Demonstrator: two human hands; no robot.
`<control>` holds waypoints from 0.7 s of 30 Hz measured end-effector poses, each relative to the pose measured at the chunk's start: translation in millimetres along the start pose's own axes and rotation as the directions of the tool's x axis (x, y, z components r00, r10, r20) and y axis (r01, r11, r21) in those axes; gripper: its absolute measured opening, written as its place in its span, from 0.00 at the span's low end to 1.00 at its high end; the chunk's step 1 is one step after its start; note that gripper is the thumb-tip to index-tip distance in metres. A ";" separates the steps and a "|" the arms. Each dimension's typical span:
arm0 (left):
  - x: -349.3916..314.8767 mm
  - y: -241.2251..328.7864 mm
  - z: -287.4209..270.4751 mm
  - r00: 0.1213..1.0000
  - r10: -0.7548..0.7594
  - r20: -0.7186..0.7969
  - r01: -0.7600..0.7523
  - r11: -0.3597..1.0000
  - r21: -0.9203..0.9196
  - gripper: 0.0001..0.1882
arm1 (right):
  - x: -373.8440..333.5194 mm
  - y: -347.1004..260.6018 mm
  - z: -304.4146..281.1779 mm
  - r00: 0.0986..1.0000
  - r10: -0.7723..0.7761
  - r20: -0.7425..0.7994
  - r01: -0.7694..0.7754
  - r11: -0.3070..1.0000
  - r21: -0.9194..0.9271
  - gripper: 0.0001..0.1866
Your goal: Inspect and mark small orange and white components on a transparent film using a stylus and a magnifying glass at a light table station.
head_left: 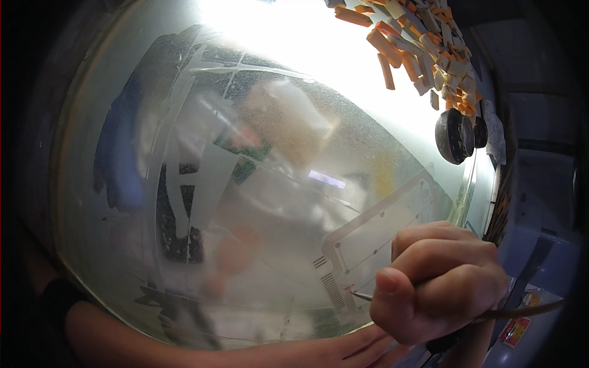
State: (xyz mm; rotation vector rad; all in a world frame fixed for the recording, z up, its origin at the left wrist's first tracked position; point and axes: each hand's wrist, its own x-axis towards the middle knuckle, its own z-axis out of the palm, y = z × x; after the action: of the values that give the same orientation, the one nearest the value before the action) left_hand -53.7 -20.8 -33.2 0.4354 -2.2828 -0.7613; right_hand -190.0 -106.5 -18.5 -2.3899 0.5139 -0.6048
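My right hand (442, 282) is closed round a slim tool with a thin pointed metal tip (362, 295). A brown handle-like length (521, 311) shows behind the fist. The tip meets or hovers just over a small reddish mark beside a comb of fine lines on a clear sheet (362, 239) printed with a grey circuit-like pattern. That sheet lies on a lit glass surface (257, 208). Along the lower edge my left hand (365, 348) rests flat with its fingers stretched out, partly hidden under the right fist. Nothing shows in it.
A pile of small orange and whitish blocks (423, 55) covers the far right corner of the glass. Next to it stand black round discs (454, 136). Blurred shapes and reflections show through the glass. Right of the table edge lies a small red and yellow packet (515, 332).
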 end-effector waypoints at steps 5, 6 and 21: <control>0.6 -0.4 0.4 1.000 0.007 -0.002 -0.007 1.000 0.009 0.17 | 1.4 0.4 -1.4 1.000 0.002 0.018 -0.002 1.000 -0.006 0.14; 0.9 -0.5 0.6 1.000 0.007 -0.002 -0.007 1.000 0.009 0.17 | 1.7 0.3 -2.2 1.000 -0.001 0.027 0.001 1.000 -0.014 0.14; 8.6 3.8 -1.5 0.999 0.028 0.028 -0.029 1.000 0.011 0.18 | 25.9 -10.6 -45.4 0.932 0.289 -0.219 -0.222 0.932 0.286 0.17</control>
State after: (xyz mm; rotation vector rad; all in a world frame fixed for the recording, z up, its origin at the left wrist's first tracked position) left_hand -59.1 -22.7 -25.6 0.3990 -2.3151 -0.7452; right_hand -190.7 -132.5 28.0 -1.9681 0.7965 -0.8141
